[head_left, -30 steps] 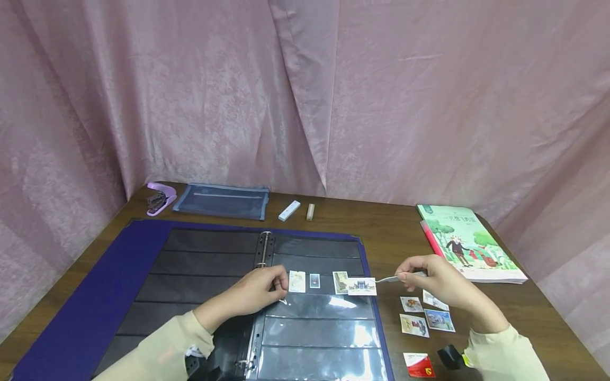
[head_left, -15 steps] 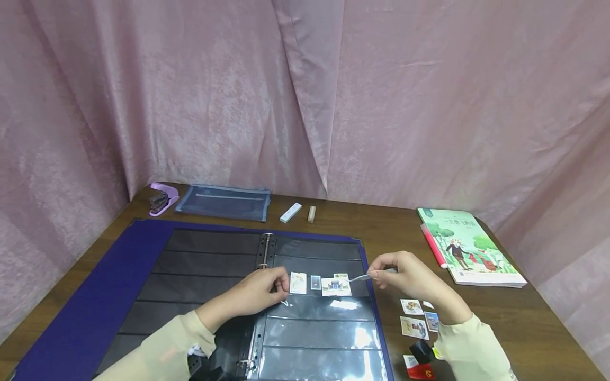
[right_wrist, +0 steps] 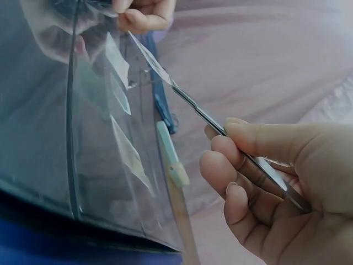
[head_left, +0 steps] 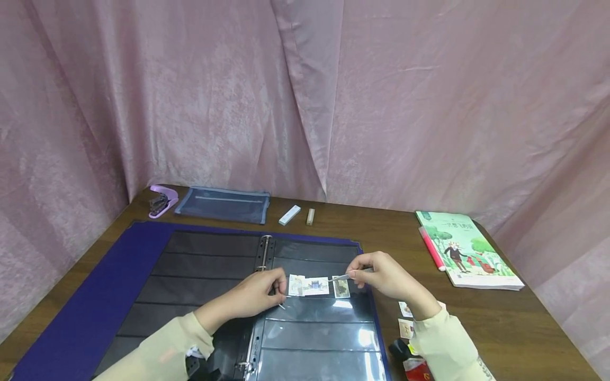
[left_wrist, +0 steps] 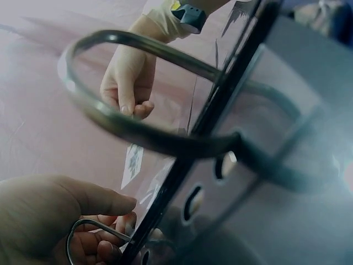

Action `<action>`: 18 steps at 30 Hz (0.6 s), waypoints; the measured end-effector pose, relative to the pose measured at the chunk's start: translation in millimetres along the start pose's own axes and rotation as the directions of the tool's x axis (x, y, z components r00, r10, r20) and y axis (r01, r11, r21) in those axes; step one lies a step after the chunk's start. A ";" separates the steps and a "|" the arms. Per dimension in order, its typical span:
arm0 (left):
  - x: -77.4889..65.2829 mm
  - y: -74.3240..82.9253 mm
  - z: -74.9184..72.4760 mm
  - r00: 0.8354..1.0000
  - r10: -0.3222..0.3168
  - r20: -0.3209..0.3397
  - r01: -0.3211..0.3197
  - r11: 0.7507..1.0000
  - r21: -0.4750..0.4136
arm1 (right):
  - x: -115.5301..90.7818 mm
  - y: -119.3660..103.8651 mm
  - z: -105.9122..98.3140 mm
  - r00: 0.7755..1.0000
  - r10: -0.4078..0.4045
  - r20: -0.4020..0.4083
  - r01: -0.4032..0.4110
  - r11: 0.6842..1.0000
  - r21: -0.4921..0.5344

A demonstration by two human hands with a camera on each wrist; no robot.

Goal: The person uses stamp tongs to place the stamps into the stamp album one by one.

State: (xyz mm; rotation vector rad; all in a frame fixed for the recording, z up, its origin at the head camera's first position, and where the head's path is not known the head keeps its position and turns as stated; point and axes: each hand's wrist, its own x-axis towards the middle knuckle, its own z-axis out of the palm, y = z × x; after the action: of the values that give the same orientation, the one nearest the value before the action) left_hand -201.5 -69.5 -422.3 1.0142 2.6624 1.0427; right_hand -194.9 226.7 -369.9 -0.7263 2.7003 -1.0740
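Observation:
My right hand [head_left: 381, 275] grips metal tweezers [right_wrist: 201, 113], whose tips pinch a white stamp with a building picture [head_left: 316, 286]. The stamp hangs above a row of a stamp album's dark pocket page [head_left: 324, 336]. In that row sit a pale stamp [head_left: 295, 286] on the left and a greenish stamp [head_left: 341, 288] on the right. A small stamp [right_wrist: 120, 96] between them shows in the right wrist view; in the head view the held stamp covers it. My left hand [head_left: 262, 292], beside the binder rings [left_wrist: 149, 91], pinches the page's clear film with thumb and fingers.
More stamps [head_left: 406, 328] lie on the table right of the album, partly under the right forearm. A green picture book [head_left: 472, 248] and red marker [head_left: 431, 250] are at the right. Behind the album are a purple stapler [head_left: 163, 201], blue pouch [head_left: 223, 205] and white box [head_left: 289, 215].
My right hand has carried the stamp in the tweezers leftward across the page, from over the right-hand stamp to beside the leftmost one. My left hand has stayed in place.

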 end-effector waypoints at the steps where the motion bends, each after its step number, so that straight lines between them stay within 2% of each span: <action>1: -0.4 -0.1 -0.2 1.000 -0.003 0.003 0.003 1.000 -0.004 | 1.5 -0.6 1.7 1.000 0.004 0.001 -0.004 1.000 0.008; 7: -0.8 -0.2 -0.9 1.000 -0.012 0.011 0.012 0.999 -0.034 | 8.3 -0.9 9.8 1.000 0.010 0.006 -0.010 0.998 0.059; 14: -0.9 0.0 -1.5 1.000 0.000 0.011 0.001 0.999 -0.043 | 14.3 -0.8 18.7 1.000 -0.022 0.015 0.021 0.999 0.044; 18: -1.5 0.5 -2.0 1.000 -0.004 0.008 0.004 0.999 -0.033 | 16.2 -1.8 24.1 1.000 -0.011 0.023 0.010 0.999 0.049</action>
State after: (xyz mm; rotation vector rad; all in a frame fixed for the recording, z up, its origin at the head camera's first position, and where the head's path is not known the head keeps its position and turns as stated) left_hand -200.7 -71.3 -420.7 1.0045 2.6309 1.0753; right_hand -201.1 203.0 -385.6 -0.7414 2.6436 -1.1226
